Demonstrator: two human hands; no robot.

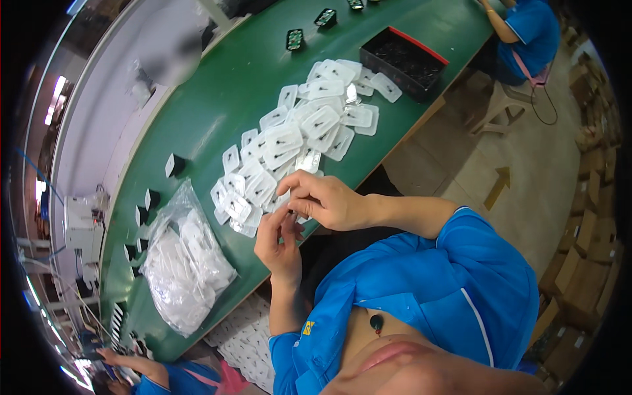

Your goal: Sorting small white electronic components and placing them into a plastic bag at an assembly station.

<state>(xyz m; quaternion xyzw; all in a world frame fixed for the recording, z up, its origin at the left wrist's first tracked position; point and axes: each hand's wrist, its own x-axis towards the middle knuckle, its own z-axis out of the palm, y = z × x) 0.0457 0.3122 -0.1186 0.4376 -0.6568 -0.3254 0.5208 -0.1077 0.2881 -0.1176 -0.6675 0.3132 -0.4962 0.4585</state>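
My left hand [279, 245] and my right hand [329, 204] meet at the near edge of the green table [204, 112]. The fingers of both are bent and pinched together around something small and dark, mostly hidden between the fingertips. Right beyond them spreads a heap of flat white rounded-rectangle pieces [283, 141], many with a small black part at the middle. To the left lies a clear plastic bag [184, 263] filled with similar white pieces. Past the heap's far end stands a black box [403, 64] with a red edge, holding dark contents too small to make out.
Small black blocks [174, 165] line the table's left side. Dark units with green faces [295, 39] sit at the far end. One co-worker [526, 39] sits at the upper right, another [164, 375] at the lower left. Cardboard boxes [579, 250] are stacked along the right.
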